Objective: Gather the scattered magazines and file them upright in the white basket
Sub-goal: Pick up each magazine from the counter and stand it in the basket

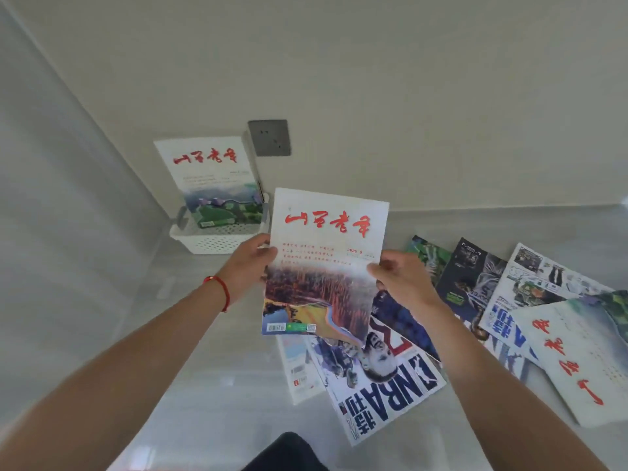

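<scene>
A white magazine with red calligraphy and an orange landscape cover [323, 263] is held upright in the air. My left hand [249, 266] grips its left edge and my right hand [397, 280] grips its right edge. The white perforated basket [217, 241] stands on the floor in the corner behind, with one similar magazine [210, 181] filed upright in it, leaning on the wall. Several magazines lie scattered on the floor to the right, among them an NBA issue [380, 382], a dark cover [472, 280] and a white one with red script [577, 355].
A grey wall socket [269, 137] sits just right of the basket. Walls meet in the corner behind the basket. A dark shape [289, 453] shows at the bottom edge. Pale floor lies at left.
</scene>
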Demonstrator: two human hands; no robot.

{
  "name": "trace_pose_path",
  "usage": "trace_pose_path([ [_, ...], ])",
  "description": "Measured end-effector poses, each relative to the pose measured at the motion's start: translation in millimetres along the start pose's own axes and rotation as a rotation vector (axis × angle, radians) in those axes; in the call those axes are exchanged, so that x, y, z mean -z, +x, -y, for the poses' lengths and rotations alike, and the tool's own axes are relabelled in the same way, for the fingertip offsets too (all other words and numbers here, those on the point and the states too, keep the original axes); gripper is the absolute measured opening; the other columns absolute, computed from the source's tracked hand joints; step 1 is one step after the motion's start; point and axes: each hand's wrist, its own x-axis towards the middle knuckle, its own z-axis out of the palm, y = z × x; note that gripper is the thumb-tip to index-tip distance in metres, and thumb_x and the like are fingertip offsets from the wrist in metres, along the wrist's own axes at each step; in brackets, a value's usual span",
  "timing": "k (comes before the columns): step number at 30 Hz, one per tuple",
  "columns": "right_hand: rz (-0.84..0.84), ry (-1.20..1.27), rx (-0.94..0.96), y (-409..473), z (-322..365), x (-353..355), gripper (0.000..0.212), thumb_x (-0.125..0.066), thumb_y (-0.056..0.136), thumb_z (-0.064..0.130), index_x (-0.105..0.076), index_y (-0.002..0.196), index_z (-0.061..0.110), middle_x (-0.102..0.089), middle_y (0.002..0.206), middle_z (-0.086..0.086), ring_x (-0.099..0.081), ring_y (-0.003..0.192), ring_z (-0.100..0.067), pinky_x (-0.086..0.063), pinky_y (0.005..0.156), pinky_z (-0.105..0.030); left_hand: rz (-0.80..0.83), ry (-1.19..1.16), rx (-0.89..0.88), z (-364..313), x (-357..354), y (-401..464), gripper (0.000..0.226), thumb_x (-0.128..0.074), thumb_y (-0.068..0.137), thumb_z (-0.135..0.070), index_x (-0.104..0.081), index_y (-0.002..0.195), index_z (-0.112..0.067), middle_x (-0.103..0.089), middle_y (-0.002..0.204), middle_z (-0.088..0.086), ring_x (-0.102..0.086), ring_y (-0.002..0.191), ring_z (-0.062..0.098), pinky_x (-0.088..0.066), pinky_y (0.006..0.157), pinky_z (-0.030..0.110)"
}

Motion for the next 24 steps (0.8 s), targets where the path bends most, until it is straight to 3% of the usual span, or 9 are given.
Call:
trace_pose_path([
  [4, -0.034, -0.030, 0.044, 34.4, 79.5, -60.2, 0.008, -0.072, 0.087, 0.022, -0.078, 0.084, 0.028, -0.078, 0.081, 0.010, -0.075, 0.079, -0.012, -0.059, 0.078, -0.033, -0.148, 0.194, -0.124, 3.4, 89.9, 19.1, 0.027, -0.049, 0.104, -0.012, -0.061, 0.129, -0.012, -0.066, 0.135, 0.012, -0.065, 0.117, 0.032, -0.057, 0.096, 0.047],
  [6, -0.068, -0.094, 0.067, 53.6, 117.3, -86.5, 0.014, -0.067, 0.085, 0.024, -0.076, 0.082, 0.013, -0.077, 0.078, -0.001, -0.073, 0.076, -0.016, -0.055, 0.072, -0.032, -0.251, 0.255, -0.225, 4.4, 127.0, 28.4, 0.027, -0.051, 0.103, -0.010, -0.064, 0.127, -0.011, -0.069, 0.131, 0.010, -0.067, 0.115, 0.027, -0.055, 0.096, 0.033],
  [8, -0.092, -0.142, 0.115, 71.4, 151.9, -109.7, 0.021, -0.062, 0.085, 0.022, -0.071, 0.079, 0.004, -0.070, 0.065, -0.001, -0.061, 0.060, -0.014, -0.044, 0.057, -0.027, -0.337, 0.240, -0.275, 4.5, 160.7, 38.2, 0.021, -0.053, 0.102, -0.011, -0.066, 0.119, -0.012, -0.073, 0.114, 0.005, -0.068, 0.098, 0.017, -0.048, 0.078, 0.008],
  [9, -0.104, -0.159, 0.142, 80.3, 167.6, -119.3, 0.023, -0.060, 0.085, 0.021, -0.067, 0.074, 0.003, -0.065, 0.058, 0.002, -0.055, 0.055, -0.012, -0.040, 0.052, -0.024, -0.385, 0.243, -0.288, 2.1, 175.9, 44.0, 0.017, -0.054, 0.101, -0.013, -0.067, 0.113, -0.014, -0.073, 0.105, 0.002, -0.066, 0.088, 0.012, -0.044, 0.069, 0.002],
  [13, -0.162, -0.230, 0.203, 117.4, 218.3, -149.4, 0.022, -0.060, 0.088, 0.023, -0.068, 0.072, 0.011, -0.066, 0.060, 0.007, -0.061, 0.064, -0.016, -0.038, 0.051, -0.009, -0.555, 0.214, -0.287, -5.4, 225.8, 74.5, 0.016, -0.060, 0.097, -0.017, -0.073, 0.106, -0.016, -0.073, 0.098, 0.001, -0.066, 0.086, 0.016, -0.049, 0.081, 0.021],
  [16, -0.163, -0.251, 0.193, 141.2, 236.8, -169.4, 0.032, -0.055, 0.094, 0.028, -0.072, 0.083, 0.004, -0.072, 0.072, -0.007, -0.066, 0.077, -0.029, -0.052, 0.067, -0.026, -0.566, 0.150, -0.215, -3.2, 246.1, 96.8, 0.014, -0.061, 0.093, -0.016, -0.075, 0.096, -0.016, -0.076, 0.095, 0.005, -0.072, 0.089, 0.024, -0.057, 0.090, 0.030],
  [18, -0.137, -0.251, 0.190, 152.6, 239.4, -182.1, 0.037, -0.052, 0.098, 0.030, -0.073, 0.089, 0.002, -0.074, 0.082, -0.015, -0.069, 0.082, -0.032, -0.054, 0.074, -0.033, -0.547, 0.121, -0.174, 0.7, 253.6, 110.4, 0.015, -0.063, 0.091, -0.015, -0.077, 0.092, -0.013, -0.078, 0.095, 0.007, -0.074, 0.091, 0.025, -0.058, 0.094, 0.035],
  [21, -0.132, -0.285, 0.203, 167.6, 235.1, -195.8, 0.041, -0.050, 0.100, 0.029, -0.063, 0.072, 0.003, -0.068, 0.070, -0.012, -0.063, 0.069, -0.031, -0.045, 0.058, -0.025, -0.537, 0.022, -0.108, 9.6, 260.4, 130.9, 0.015, -0.064, 0.091, -0.017, -0.078, 0.091, -0.012, -0.079, 0.098, 0.010, -0.075, 0.093, 0.029, -0.060, 0.094, 0.042],
  [24, -0.144, -0.312, 0.196, 179.2, 226.0, -207.1, 0.045, -0.052, 0.100, 0.027, -0.047, 0.058, 0.012, -0.053, 0.057, -0.004, -0.047, 0.054, -0.018, -0.032, 0.048, -0.017, -0.544, -0.082, -0.009, 25.0, 264.8, 149.6, 0.015, -0.067, 0.089, -0.019, -0.074, 0.075, -0.021, -0.079, 0.095, 0.009, -0.075, 0.093, 0.028, -0.059, 0.095, 0.042],
])
